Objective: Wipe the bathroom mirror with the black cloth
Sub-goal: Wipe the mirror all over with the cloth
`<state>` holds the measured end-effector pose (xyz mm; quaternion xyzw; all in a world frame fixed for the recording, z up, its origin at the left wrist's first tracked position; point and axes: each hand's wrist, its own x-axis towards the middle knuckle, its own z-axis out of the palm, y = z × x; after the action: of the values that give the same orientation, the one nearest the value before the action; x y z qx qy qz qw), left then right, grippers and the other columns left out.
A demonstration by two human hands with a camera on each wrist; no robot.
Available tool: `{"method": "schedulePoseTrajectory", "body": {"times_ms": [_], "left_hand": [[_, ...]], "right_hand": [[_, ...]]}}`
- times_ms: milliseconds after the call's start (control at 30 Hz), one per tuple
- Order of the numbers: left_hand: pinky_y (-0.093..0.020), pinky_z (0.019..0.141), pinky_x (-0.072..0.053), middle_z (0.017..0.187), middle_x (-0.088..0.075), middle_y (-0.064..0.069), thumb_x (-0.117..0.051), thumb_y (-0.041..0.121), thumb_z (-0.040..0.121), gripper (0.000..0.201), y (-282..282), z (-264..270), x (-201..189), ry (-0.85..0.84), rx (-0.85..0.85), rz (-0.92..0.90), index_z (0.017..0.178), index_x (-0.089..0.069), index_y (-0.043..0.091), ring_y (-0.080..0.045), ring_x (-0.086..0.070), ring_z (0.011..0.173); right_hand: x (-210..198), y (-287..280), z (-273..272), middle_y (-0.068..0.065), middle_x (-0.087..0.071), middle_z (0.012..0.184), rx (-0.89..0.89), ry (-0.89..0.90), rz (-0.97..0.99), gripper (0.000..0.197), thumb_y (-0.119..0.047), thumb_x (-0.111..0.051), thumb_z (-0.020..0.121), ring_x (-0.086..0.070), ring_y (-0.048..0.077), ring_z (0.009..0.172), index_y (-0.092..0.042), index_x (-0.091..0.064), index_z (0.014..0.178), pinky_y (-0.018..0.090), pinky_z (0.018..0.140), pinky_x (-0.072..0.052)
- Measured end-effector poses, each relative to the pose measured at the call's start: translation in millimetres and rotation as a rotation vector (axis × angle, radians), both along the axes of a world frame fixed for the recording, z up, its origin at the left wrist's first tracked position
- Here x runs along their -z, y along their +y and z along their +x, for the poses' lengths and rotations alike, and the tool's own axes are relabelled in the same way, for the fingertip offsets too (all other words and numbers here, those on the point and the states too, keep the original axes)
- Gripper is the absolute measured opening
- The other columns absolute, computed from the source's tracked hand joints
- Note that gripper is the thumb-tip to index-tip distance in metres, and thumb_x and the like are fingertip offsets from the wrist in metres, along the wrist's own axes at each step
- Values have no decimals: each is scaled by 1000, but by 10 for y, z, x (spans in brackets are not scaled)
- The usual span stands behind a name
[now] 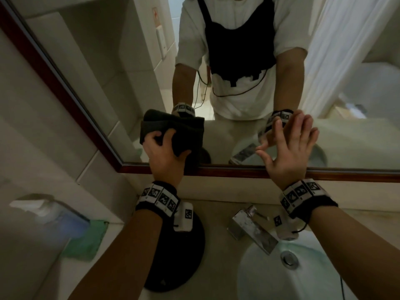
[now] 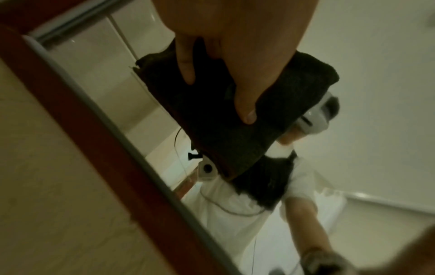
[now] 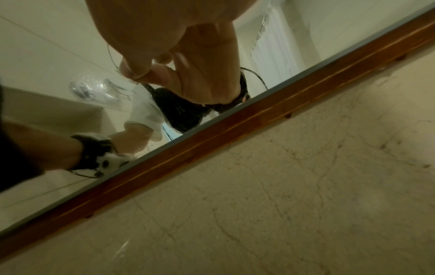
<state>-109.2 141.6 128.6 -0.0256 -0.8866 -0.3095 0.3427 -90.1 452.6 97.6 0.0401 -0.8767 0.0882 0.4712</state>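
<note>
Left hand [image 1: 164, 152] grips folded black cloth [image 1: 184, 131] against mirror [image 1: 134, 87], near frame corner. Right hand [image 1: 290, 148] flat, fingers straight, on glass. Cloth soft, light; hold bunched back fold.

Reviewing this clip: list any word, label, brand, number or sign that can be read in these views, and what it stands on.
No readable text in any view.
Left wristband and right wristband: black-and-white square marker patterns, no letters or numbers.
Small sign reflected in the mirror, above a white wall plate: red mark, too small and blurred to read.
Black cloth, faucet and sink: no lettering shows.
</note>
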Motion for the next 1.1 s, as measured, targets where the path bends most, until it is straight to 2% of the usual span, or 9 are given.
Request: {"method": "schedulePoseTrajectory", "body": {"times_ms": [167, 300, 467, 533, 667, 800, 867, 967, 1100], "left_hand": [[-41, 111, -37, 142, -26, -12, -86, 24, 66, 77, -327, -71, -275, 34, -78, 80, 129, -41, 30, -30, -34, 130], [-30, 109, -34, 141, -29, -15, -89, 21, 63, 83, -493, -94, -417, 45, -133, 107, 133, -45, 21, -28, -36, 129], [-16, 107, -25, 146, -27, -16, -85, 15, 69, 79, -352, -18, -496, 58, -148, 107, 137, -45, 15, -25, -35, 132], [-22, 109, -25, 148, -26, -15, -84, 18, 71, 78, -274, 5, -559, 54, -155, 79, 138, -43, 20, -28, -33, 134], [-34, 108, -36, 147, -26, -14, -82, 23, 71, 76, -66, -21, -697, 89, -103, 32, 134, -40, 27, -33, -36, 132], [-27, 103, -32, 145, -28, -17, -81, 19, 71, 74, 195, 54, -801, 94, -88, 42, 134, -44, 22, -35, -35, 129], [-35, 105, -36, 147, -25, -18, -80, 23, 73, 75, 283, 90, -826, 77, -72, 9, 137, -39, 25, -36, -33, 129], [-49, 103, -44, 148, -21, -17, -78, 26, 74, 76, 431, 118, -880, 60, -23, 11, 137, -34, 31, -37, -31, 130], [-52, 98, -44, 147, -25, -21, -75, 29, 77, 71, 609, 201, -967, 71, -14, -12, 139, -40, 27, -40, -30, 130]], "right_hand": [[-12, 5, 1, 16, -1, 161, -1, -13, 1, 89, -52, -69, 87, 8, 35, 149, -18, -25, 156, 62, 118, 1], [-12, 13, -4, 7, 17, 163, -2, -30, 14, 91, -52, -69, 86, 12, 34, 149, -20, -22, 156, 61, 118, 4], [-60, -28, 45, 7, 19, 162, 20, -77, 10, 87, -53, -67, 87, 15, 32, 149, -17, -26, 156, 60, 118, 5], [-91, -49, 74, 11, 10, 163, 36, -98, 5, 87, -52, -67, 87, 11, 34, 149, -18, -26, 156, 62, 118, 1], [-183, -76, 176, 21, -6, 163, 45, -133, -9, 84, -45, -69, 87, -1, 40, 150, -21, -27, 155, 62, 118, -9], [-352, -54, 279, 19, -27, 157, 28, -67, -56, 73, -40, -76, 80, -24, 41, 144, -23, -48, 145, 57, 114, -24], [-515, -34, 316, 16, -35, 149, 19, -34, -90, 69, -38, -79, 78, -34, 40, 135, -22, -54, 140, 55, 108, -31], [-808, 25, 347, 17, -37, 149, 8, 25, -67, 66, -39, -78, 78, -36, 38, 135, -23, -56, 138, 55, 109, -30], [-1271, 56, 303, 19, -28, 157, -21, 92, -31, 65, -41, -72, 82, -24, 39, 145, -26, -51, 142, 61, 115, -17]]}}
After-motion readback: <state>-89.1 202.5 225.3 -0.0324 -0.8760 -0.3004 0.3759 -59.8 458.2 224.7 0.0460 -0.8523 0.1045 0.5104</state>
